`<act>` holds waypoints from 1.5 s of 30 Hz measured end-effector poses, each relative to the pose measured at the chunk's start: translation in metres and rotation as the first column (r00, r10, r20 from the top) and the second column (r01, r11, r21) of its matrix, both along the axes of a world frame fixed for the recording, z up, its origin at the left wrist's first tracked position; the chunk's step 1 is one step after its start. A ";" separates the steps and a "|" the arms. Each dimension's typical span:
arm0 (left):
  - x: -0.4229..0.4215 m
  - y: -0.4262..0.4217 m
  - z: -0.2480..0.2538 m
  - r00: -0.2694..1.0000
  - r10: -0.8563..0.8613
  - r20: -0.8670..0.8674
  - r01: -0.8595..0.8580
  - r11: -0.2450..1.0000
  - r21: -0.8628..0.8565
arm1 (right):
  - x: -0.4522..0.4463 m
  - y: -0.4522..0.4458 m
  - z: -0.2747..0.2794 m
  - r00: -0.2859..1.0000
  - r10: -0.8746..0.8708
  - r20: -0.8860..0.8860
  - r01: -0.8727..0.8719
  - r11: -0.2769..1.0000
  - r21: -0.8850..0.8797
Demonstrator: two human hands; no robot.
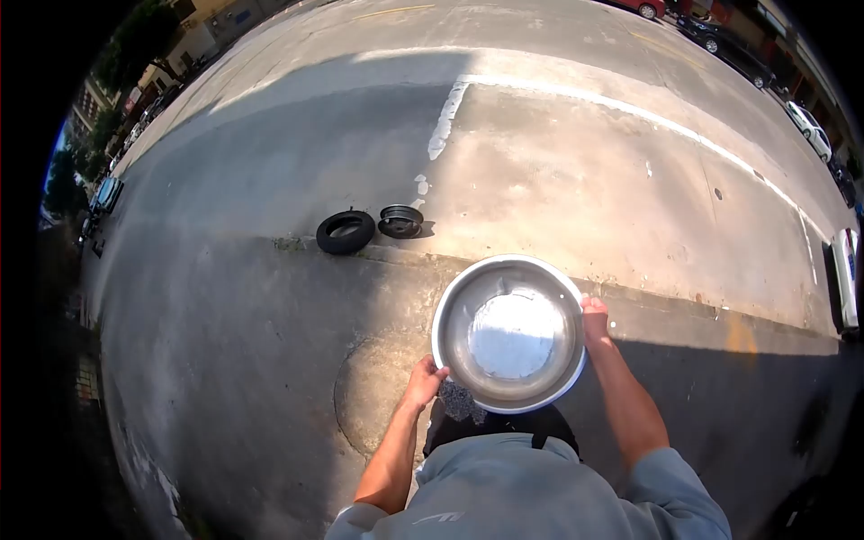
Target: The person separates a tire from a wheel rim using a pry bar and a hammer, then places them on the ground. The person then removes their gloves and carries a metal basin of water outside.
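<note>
A round metal basin [453,297] is held in front of my body, its inside facing up at me. My left hand [423,383] grips the rim at the lower left. My right hand [594,320] is closed on the right side of the rim. Just under the left fingers hangs a dark grey, speckled, rough-looking clump [461,403]; whether the hand holds it too, I cannot tell. The basin's bottom shines brightly, so I cannot make out if it has water in it.
On the concrete ahead lie a black tire [346,232] and, beside it, a dark wheel rim [400,221]. White painted lines [612,103] mark the ground. Parked cars stand at the far right, including a black car [727,49] and a white car [809,131].
</note>
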State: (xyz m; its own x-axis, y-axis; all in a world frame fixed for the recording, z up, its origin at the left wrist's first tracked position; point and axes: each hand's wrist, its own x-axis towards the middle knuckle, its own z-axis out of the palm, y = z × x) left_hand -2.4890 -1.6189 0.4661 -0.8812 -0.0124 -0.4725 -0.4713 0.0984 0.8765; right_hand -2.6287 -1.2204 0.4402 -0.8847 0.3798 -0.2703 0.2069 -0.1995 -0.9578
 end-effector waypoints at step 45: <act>-0.764 -0.173 -0.725 0.938 0.150 0.313 -0.036 0.940 -0.341 | -0.806 -0.214 -0.758 0.920 0.064 0.386 -0.236 0.878 0.417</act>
State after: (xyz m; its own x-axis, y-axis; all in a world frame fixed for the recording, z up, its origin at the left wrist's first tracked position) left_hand -3.2532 -1.7917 -0.2594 -0.6633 -0.2890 -0.6903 -0.7478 0.2920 0.5963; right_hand -3.4350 -1.4347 -0.3181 -0.8193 0.4055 -0.4053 0.5365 0.2931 -0.7913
